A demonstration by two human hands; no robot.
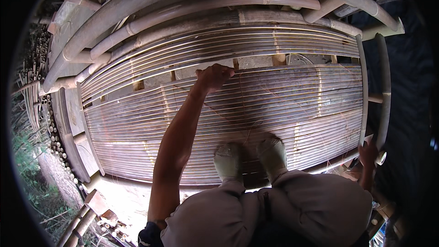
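Observation:
Beneath me is a bamboo bench or bed frame with a deck of long, narrow bamboo slats [274, 96]. My left hand [214, 77] reaches forward to the slat bordering a long gap in the deck. Its fingers are curled over that slat's edge, their tips hidden. At the lower right, my right hand [367, 154] is closed beside the deck's near right corner, close to a cut bamboo pole end [381, 158]. Whatever it grips is too dark and small to make out. My shoes [228, 160] are on the near slats, and thin reddish strings [247, 132] lie across the deck.
Thick bamboo rails [192, 11] curve along the far side. A bamboo side rail [385, 91] stands at the right, next to dark cloth-like material [409, 73]. Cut bamboo poles [55, 142] are stacked at the left, with green plants [32, 160] nearby.

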